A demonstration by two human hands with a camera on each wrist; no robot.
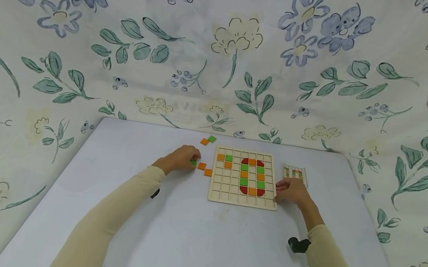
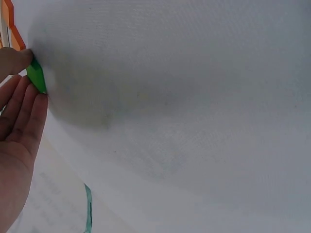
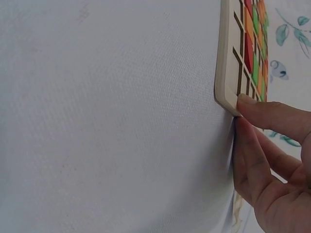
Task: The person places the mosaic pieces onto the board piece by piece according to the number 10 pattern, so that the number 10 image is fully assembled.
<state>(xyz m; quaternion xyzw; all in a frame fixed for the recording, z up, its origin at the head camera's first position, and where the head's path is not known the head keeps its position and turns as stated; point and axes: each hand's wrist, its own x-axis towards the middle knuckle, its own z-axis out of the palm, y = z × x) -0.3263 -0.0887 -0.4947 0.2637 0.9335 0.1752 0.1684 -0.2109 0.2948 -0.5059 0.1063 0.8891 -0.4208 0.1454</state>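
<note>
My left hand (image 1: 182, 158) pinches a green tile (image 2: 36, 76) between thumb and fingertips, just above the table left of the board. The square wooden grid board (image 1: 223, 195) lies flat. Red, orange and green tiles form a ring on its right half, and a few orange and green tiles sit at its upper left. My right hand (image 1: 294, 193) grips the board's right edge near the front corner; in the right wrist view the thumb (image 3: 272, 116) lies on top and the fingers are at the side. A bit of red shows beside these fingers; its kind is unclear.
Loose orange tiles (image 1: 202, 166) lie between my left hand and the board. Behind them are another orange tile (image 1: 204, 142) and a green tile (image 1: 212, 139). A small pattern card (image 1: 288, 170) lies right of the board, partly behind my right hand. Flowered cloth (image 1: 219, 93) borders the white table (image 1: 199, 244).
</note>
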